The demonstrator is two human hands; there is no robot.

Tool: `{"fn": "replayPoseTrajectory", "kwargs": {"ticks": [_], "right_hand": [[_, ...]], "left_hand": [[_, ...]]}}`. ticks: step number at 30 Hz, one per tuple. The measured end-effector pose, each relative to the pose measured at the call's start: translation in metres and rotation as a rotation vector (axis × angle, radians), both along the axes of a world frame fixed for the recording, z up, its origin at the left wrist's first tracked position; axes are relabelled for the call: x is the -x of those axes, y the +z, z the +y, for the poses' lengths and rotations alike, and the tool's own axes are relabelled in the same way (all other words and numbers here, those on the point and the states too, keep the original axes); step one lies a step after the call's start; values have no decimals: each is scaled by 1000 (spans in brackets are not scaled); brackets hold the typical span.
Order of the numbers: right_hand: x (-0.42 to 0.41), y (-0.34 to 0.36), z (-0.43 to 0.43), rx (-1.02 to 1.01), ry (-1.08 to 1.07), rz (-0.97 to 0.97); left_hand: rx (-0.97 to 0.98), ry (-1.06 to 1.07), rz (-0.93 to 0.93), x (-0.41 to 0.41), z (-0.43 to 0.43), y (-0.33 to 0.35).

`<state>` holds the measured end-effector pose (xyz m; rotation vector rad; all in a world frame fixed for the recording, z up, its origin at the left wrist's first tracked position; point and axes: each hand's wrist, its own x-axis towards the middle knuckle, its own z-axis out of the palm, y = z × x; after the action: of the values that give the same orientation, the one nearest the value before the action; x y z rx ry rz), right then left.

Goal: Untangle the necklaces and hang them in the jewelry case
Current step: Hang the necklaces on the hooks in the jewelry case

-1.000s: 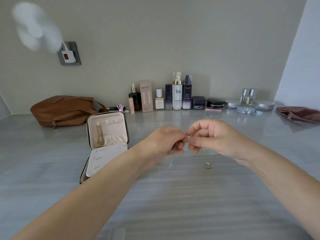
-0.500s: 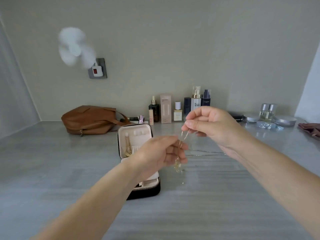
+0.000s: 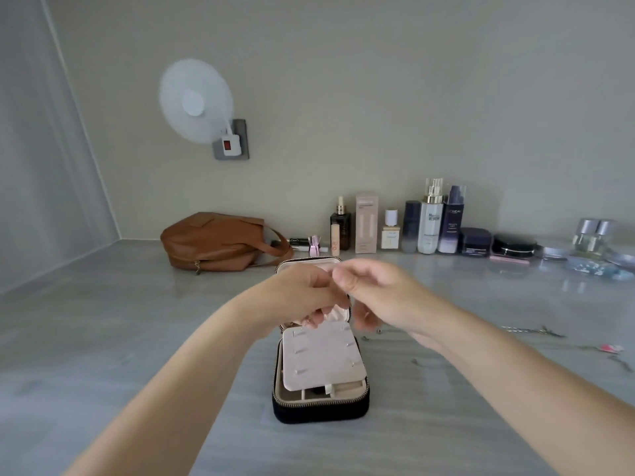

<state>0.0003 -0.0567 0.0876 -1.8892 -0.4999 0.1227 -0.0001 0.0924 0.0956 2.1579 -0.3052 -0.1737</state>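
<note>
Jewelry case (image 3: 321,412) sits open on the worktop (image 3: 137,338), lid up at the back. Both hands are right above it, w/ left hand (image 3: 305,292) & right hand (image 3: 372,292) pinched close together near the lid. Necklace is prob between them, too blurry to see

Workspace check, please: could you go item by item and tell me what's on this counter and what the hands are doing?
Surface: grey counter, glossy.
Job's things: jewelry case open, lid upright; necklace not discernible between the fingers.
Clutter: brown bag, cosmetic bottles, jars along the wall; small bits at right.
Grippers: left hand and right hand pinched together before the lid.
Cables: nothing seen.
Surroundings: white fan plugged into a wall socket.
</note>
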Motion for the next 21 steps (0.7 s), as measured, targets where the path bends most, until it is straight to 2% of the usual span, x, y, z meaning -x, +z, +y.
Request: {"fn": "replayPoseTrajectory", "kwargs": {"ticks": [4,12,19,21], "right_hand": [[-10,-5,18,127,26,-12],[-28,-5,12,401,-145,-390],[-38,-4,14,398,-244,-547],[-41,-6,18,385,-271,-573]], "left_hand": [[-8,122,-58,-6,13,-3],[-33,199,-252,-11,25,-17],[-236,384,-602,-14,24,-29],[-246,435,-624,-20,27,-33]]}}
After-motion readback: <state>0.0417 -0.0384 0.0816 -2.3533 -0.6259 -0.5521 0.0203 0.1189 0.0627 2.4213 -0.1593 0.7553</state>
